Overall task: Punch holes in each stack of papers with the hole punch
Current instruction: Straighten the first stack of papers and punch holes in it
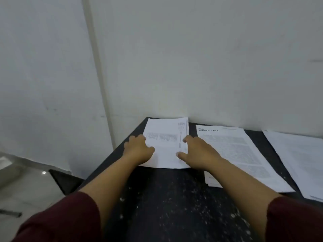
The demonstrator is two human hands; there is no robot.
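Three stacks of printed white paper lie on a dark speckled table (174, 198). The left stack (166, 144) sits at the table's far left corner against the wall. My left hand (138, 149) rests on that stack's left edge with its fingers curled over the side. Over on the stack's right edge my right hand (197, 151) holds it, thumb and fingers bent round the border. A middle stack (241, 154) with a bold heading lies to the right, partly under my right forearm. A third stack (300, 159) lies at the far right. No hole punch is in view.
A white wall rises directly behind the table. The table's left edge runs diagonally down to a pale tiled floor (26, 186). A dark object (64, 180) stands on the floor beside the table, and a dark strip (10, 213) lies at the far left.
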